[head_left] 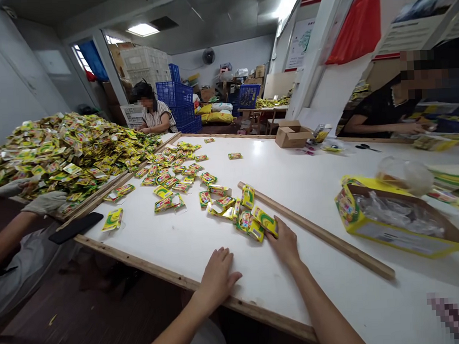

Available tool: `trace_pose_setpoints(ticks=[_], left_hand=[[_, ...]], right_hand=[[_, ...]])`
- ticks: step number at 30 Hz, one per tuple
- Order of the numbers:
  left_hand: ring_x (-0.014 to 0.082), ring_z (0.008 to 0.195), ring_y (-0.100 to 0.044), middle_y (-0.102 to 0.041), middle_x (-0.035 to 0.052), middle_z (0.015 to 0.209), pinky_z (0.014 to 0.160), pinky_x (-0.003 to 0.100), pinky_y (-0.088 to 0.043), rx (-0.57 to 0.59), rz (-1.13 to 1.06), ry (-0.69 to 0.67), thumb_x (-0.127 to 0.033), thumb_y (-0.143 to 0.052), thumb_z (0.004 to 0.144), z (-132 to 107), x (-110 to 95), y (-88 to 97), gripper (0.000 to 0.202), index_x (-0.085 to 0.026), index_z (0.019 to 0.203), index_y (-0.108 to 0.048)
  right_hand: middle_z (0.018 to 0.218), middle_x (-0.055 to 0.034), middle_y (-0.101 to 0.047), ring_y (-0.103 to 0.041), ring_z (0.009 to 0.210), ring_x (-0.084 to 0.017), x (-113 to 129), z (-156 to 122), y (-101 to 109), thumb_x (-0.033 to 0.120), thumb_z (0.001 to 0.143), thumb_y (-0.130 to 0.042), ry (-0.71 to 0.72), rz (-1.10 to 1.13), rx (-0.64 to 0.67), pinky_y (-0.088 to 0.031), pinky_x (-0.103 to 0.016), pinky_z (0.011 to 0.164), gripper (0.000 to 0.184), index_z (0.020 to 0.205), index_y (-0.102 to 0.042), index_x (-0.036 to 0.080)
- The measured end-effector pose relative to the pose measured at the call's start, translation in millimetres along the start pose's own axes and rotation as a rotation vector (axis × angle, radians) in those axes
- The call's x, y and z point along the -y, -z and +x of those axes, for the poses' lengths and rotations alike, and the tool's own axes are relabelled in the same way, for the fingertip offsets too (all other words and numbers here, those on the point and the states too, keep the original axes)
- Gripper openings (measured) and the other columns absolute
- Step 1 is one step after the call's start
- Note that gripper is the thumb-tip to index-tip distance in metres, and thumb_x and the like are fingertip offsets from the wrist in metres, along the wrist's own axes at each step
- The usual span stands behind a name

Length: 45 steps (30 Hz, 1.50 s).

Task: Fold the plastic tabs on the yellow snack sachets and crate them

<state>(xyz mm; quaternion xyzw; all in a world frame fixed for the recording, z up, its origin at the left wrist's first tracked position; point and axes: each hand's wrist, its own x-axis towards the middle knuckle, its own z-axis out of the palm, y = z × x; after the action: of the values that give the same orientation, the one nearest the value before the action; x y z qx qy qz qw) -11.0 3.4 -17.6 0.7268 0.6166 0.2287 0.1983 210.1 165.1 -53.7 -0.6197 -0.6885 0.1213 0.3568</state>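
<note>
At right hand, yellow box; long axis toward near-right

No lettering is legible on the small boxes or posters.

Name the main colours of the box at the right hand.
The box is yellow and green (head view).

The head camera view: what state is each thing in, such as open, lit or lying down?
Left hand: open, palm down on the white table
Right hand: touching a small yellow box; grip unclear
Yellow display carton: open-topped, holding clear plastic
Brown cardboard box: flaps open
Wooden strip: lying flat
Blue crates: stacked
Ceiling light: lit
Fan: spinning or not, cannot tell
</note>
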Motion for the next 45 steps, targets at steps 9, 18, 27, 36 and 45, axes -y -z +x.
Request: trace_pose_setpoints(ticks=[9, 18, 27, 36, 45], left_hand=[[0.0232, 0.113, -0.058, -0.058, 0.0122, 0.124, 0.099, 0.042, -0.046, -0.136, -0.658, 0.055, -0.025, -0.060, 0.084, 10, -9, 1.5, 0.057, -0.023, 0.137, -0.036], [0.0151, 0.076, -0.064, -0.063, 0.0015, 0.088, 0.068, 0.025, -0.051, -0.082, -0.909, 0.016, -0.019, -0.054, 0.086, 15, -37, -16.2, 0.040, -0.024, 0.123, -0.042], [0.0109, 0.060, -0.054, -0.059, -0.0020, 0.073, 0.055, 0.020, -0.041, 0.027, -0.862, 0.060, -0.027, -0.058, 0.083, 15, -27, -7.1, 0.020, -0.020, 0.102, -0.055], [0.0144, 0.069, -0.060, -0.066, 0.0027, 0.080, 0.067, 0.025, -0.047, 0.056, -1.033, 0.046, -0.036, -0.067, 0.078, 22, -17, -4.3, 0.024, -0.015, 0.090, -0.066], [0.0219, 0.093, -0.065, -0.070, 0.0087, 0.096, 0.086, 0.034, -0.051, -0.037, -1.164, 0.021, -0.037, -0.072, 0.075, 20, -27, -5.6, 0.033, -0.017, 0.099, -0.065]], right_hand=[[0.098, -0.0087, -0.068, -0.063, 0.089, -0.023, 53, -65, 38, 0.055, 0.086, -0.050, -0.090, 0.552, 0.191, -0.050, -0.031, 0.076, 0.040, 0.103, -0.060, 0.020], [0.103, -0.0084, -0.068, -0.068, 0.085, -0.024, 69, -127, 46, 0.049, 0.075, -0.067, -0.250, 0.719, 0.048, -0.055, -0.033, 0.066, 0.054, 0.118, -0.045, 0.025], [0.089, -0.0057, -0.069, -0.065, 0.081, -0.023, 68, -118, 47, 0.051, 0.083, -0.057, -0.151, 0.662, 0.269, -0.053, -0.031, 0.074, 0.032, 0.088, -0.065, 0.021], [0.077, -0.0034, -0.065, -0.061, 0.071, -0.020, 76, -119, 41, 0.054, 0.082, -0.057, -0.170, 0.718, 0.207, -0.052, -0.028, 0.064, 0.033, 0.086, -0.059, 0.021], [0.101, -0.0076, -0.070, -0.065, 0.095, -0.024, 80, -123, 48, 0.046, 0.086, -0.055, -0.051, 0.635, 0.160, -0.054, -0.034, 0.080, 0.029, 0.098, -0.068, 0.022]])
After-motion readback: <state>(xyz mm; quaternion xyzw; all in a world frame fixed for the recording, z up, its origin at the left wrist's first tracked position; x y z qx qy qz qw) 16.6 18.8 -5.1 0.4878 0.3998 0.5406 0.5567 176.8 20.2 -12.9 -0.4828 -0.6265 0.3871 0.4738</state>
